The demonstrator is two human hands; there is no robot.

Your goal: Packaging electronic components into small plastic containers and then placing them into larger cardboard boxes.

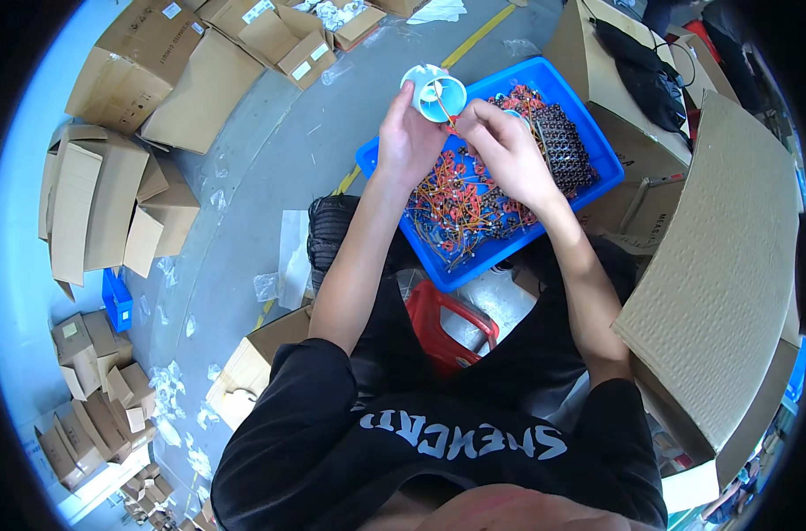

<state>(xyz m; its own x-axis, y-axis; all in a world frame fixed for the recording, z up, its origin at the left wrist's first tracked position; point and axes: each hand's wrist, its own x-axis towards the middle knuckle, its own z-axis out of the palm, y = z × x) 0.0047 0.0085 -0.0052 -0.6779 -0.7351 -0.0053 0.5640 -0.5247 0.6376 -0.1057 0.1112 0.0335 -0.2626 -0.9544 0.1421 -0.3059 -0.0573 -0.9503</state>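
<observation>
A: What's the floor like past the left hand?

B: Grey floor [270, 168], with a yellow line [478, 35] running off beyond that hand. Plastic scraps [168, 398] are scattered well to its left, nearer the person.

A: And the room?

B: Open cardboard boxes [138, 66] pile up far to the left of the left hand; a small blue bin [117, 301] stands among them.

A: What are the hands doing?

B: The left hand [407, 146] is curled round a pale blue cup [418, 81], its mouth tilted toward the person. The right hand [509, 150], just beside it, pinches a small red part [453, 123] whose wire reaches into the cup.

A: Below them?

B: A blue tray [491, 265]. Under the hands lies a heap of red wired parts [460, 199]; right of the right hand, a dark gridded stack [562, 146].

A: Anything in the way?

B: The right hand hides some of the tray. A large carton flap [721, 274] crowds the right forearm, and a black bag [637, 75] lies on a box beyond that hand.
</observation>
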